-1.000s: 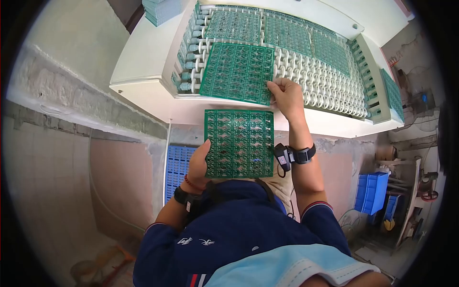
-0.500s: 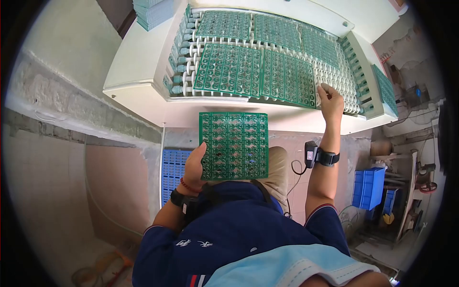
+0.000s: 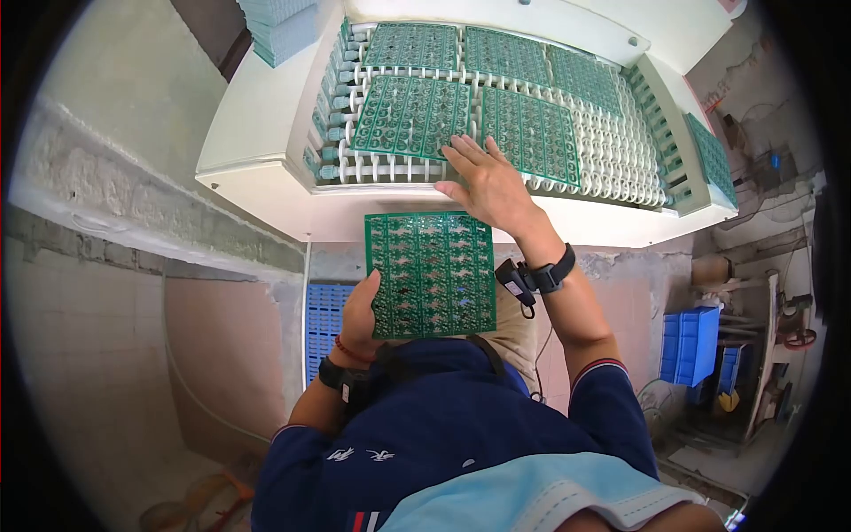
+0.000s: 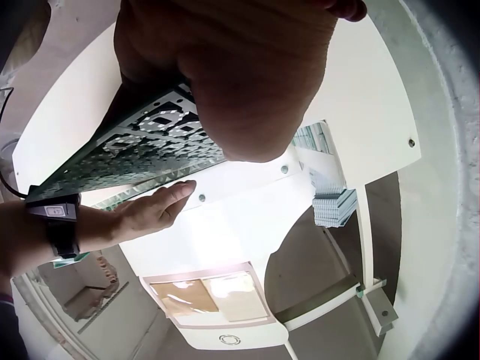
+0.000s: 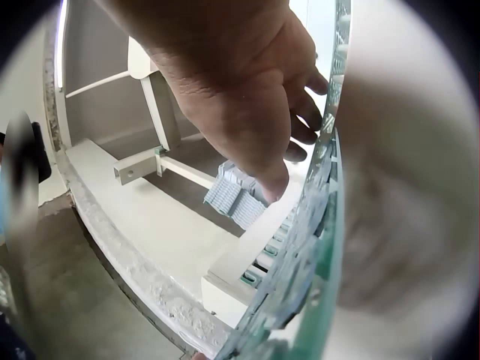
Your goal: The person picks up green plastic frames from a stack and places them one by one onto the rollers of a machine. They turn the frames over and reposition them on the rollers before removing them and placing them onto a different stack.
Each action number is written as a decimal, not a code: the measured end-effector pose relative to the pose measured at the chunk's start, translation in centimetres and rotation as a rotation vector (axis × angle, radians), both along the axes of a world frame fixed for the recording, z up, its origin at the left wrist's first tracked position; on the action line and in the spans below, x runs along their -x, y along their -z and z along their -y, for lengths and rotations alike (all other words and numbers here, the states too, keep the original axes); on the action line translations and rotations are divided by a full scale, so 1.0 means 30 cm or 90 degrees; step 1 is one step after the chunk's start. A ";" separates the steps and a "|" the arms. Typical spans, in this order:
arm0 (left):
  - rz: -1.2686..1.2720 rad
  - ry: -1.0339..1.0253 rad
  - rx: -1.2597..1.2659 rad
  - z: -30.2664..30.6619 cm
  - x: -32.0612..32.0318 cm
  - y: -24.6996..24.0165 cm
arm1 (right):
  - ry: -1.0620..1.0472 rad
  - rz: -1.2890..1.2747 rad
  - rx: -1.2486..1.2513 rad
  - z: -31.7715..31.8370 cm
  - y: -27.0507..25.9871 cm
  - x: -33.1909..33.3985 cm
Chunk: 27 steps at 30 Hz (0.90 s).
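My left hand [image 3: 359, 310] grips the left edge of a green circuit board [image 3: 430, 275] in front of my body. In the left wrist view, the left hand [image 4: 240, 67] is closed round the edge of the board [image 4: 150, 142]. Fingers extended and spread, my right hand [image 3: 492, 186] touches the near right corner of a green board [image 3: 412, 111] lying on white rollers [image 3: 620, 160]. Right of that lies another board [image 3: 532, 133], a narrow gap between them. The right wrist view has the right hand [image 5: 240, 97] beside a blurred board edge [image 5: 330, 172].
Several boards [image 3: 505, 55] form a back row on the rollers. The machine's white front edge [image 3: 603, 217] runs before me. A stack of pale boards [image 3: 284, 27] stands at the back left. Blue crates [image 3: 690, 346] are low on the right; a blue slatted surface [image 3: 326, 324] is low left.
My right hand moved a pinched board rightward and released it, then came back left to the board there. That left board now sits slightly farther back. My left hand still holds its board.
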<state>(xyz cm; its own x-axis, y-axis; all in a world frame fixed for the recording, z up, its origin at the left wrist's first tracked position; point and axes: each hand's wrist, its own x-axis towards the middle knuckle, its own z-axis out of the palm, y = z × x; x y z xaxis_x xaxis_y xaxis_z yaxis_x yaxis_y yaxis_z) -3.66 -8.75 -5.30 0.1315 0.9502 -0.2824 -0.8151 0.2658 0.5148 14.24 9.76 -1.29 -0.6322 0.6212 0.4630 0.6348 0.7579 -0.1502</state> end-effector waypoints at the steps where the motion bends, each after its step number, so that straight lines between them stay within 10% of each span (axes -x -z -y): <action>1: 0.003 -0.002 -0.001 0.000 0.004 0.004 | -0.008 0.004 0.008 -0.008 -0.005 0.007; 9: 0.019 -0.010 0.000 0.000 0.021 0.001 | 0.000 -0.096 0.052 0.076 -0.091 -0.064; 17: -0.018 -0.060 -0.003 -0.015 0.014 0.028 | 0.077 -0.232 0.526 0.328 -0.055 -0.195; 27: -0.139 -0.055 -0.063 -0.012 -0.019 0.016 | 0.105 -0.247 0.114 0.420 -0.059 -0.155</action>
<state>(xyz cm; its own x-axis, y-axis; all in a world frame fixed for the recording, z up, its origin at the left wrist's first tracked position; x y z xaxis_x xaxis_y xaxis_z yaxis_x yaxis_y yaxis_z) -3.08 -8.38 -5.77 -0.0062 0.9796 -0.2008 -0.6990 0.1394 0.7015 18.90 -2.85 0.49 -0.3183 0.7909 0.5226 0.6157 0.5917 -0.5204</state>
